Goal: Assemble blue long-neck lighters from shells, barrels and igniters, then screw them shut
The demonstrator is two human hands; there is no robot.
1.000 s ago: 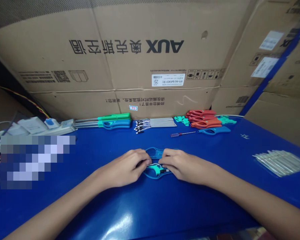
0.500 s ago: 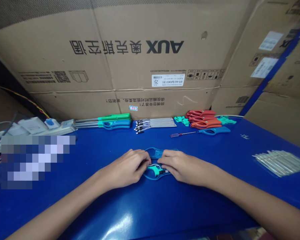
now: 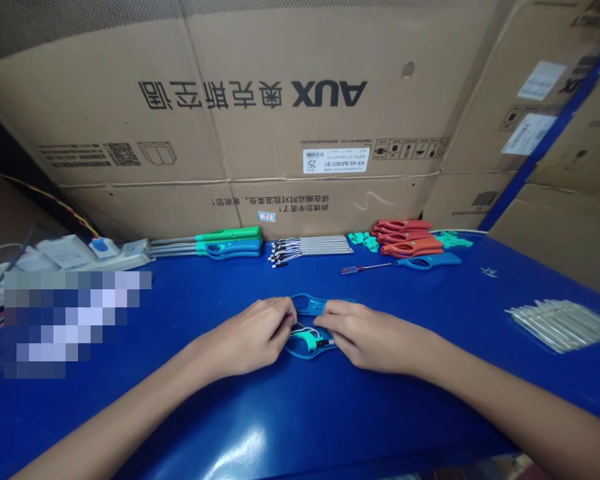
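Observation:
In front of me on the blue table lies an opened gas lighter. Its near blue shell half (image 3: pixel 303 355) carries a teal trigger (image 3: pixel 308 341), a thin white wire and a small black part (image 3: pixel 325 343). The other blue shell half (image 3: pixel 307 305) lies just behind it. My left hand (image 3: pixel 265 331) is closed at the left end of the near half, where the wire runs to the fingertips. My right hand (image 3: pixel 363 333) is closed over the right part of that half. Both sets of fingertips are partly hidden, as is the right end of the shell.
Behind my hands lie a screwdriver (image 3: pixel 353 270), metal lighter tubes with wires (image 3: pixel 325 245), red and orange shells (image 3: pixel 405 248), teal triggers (image 3: pixel 364 240) and finished-looking lighters (image 3: pixel 233 248). Clear-wrapped sticks (image 3: pixel 563 325) lie right. A power strip (image 3: pixel 133 255) stands left, before a cardboard wall (image 3: pixel 260 147).
My left hand has shifted slightly left and up, and more of the white wire shows beside its fingertips. The right hand has barely moved.

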